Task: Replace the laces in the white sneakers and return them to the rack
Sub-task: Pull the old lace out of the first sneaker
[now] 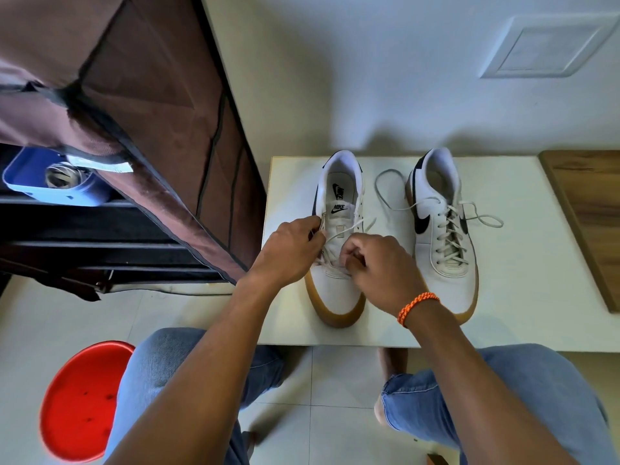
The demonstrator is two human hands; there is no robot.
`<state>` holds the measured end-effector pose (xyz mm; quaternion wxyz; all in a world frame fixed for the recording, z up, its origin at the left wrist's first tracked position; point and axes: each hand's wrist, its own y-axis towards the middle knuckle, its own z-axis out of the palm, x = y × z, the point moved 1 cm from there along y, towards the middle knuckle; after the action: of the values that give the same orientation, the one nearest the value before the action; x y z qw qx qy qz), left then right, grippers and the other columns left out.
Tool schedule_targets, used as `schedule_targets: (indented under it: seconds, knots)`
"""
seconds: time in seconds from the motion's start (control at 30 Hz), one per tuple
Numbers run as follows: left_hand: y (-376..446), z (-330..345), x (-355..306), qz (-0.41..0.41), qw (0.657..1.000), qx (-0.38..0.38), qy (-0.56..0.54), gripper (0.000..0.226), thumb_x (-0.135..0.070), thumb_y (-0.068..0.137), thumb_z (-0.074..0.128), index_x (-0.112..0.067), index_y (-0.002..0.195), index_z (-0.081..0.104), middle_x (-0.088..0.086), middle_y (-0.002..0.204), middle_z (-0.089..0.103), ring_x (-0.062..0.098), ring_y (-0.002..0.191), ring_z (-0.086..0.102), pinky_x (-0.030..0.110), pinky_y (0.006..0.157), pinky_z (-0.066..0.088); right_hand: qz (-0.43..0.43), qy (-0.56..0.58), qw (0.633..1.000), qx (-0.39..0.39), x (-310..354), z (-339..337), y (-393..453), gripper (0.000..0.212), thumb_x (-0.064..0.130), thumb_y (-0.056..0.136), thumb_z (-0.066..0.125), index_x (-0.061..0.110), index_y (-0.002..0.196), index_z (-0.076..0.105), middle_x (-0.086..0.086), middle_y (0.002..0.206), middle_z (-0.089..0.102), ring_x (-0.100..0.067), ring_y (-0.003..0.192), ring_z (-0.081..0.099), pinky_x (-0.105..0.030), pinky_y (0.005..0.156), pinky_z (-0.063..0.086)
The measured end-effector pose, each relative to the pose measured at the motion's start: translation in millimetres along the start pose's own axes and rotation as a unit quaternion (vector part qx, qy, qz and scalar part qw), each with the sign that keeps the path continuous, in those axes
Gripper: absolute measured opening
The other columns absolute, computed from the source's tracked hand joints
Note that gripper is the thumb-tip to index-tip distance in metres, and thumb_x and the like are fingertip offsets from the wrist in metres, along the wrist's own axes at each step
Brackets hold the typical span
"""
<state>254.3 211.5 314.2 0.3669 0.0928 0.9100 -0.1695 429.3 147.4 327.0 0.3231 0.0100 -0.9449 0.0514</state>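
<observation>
Sitting over a low white table (523,263), a person works on the left of two white Nike sneakers (339,236). The left hand (288,250) pinches its lace (345,231) at an eyelet, and the right hand (379,263), fingers curled, grips lace lower down. The second sneaker (439,236) stands just beside it, laced but untied, near a brown fabric shoe rack (161,135).

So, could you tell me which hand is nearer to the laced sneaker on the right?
Right. The right hand sits just beside the laced sneaker; the left hand is on the far side of the other sneaker.
</observation>
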Motion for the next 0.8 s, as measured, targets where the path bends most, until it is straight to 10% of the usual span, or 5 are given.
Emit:
schedule_targets:
  seconds: [0.27,0.57,0.8]
  knots:
    - [0,0,0,-0.008,1.000,0.006,-0.012,0.031,-0.030,0.107,0.051,-0.012,0.082,0.052,0.008,0.075,0.060,0.026,0.065,0.048,0.037,0.059,0.038,0.009,0.050,0.987,-0.152,-16,-39,0,0.017,0.009,0.083,0.070,0.026,0.079,0.066,0.009,0.051,0.049,-0.011,0.049,0.048,-0.033,0.055,0.048]
    - [-2,-1,-3,-0.003,1.000,0.010,0.005,0.034,-0.031,0.108,0.050,-0.020,0.076,0.045,0.003,0.071,0.054,0.022,0.062,0.044,0.036,0.056,0.034,-0.009,-0.070,0.997,-0.018,9,8,-2,0.015,0.025,0.100,0.061,0.032,0.103,0.074,0.004,0.091,0.074,-0.019,0.086,0.067,-0.030,0.068,0.053]
    - [-2,-2,-2,-0.011,1.000,0.016,0.014,0.034,-0.030,0.108,0.048,-0.023,0.075,0.041,0.004,0.074,0.058,0.026,0.067,0.053,0.038,0.061,0.039,0.014,0.025,0.997,-0.075,-2,-18,1,0.009,0.026,0.092,0.069,0.026,0.083,0.070,0.015,0.057,0.057,-0.003,0.054,0.054,-0.023,0.053,0.037]
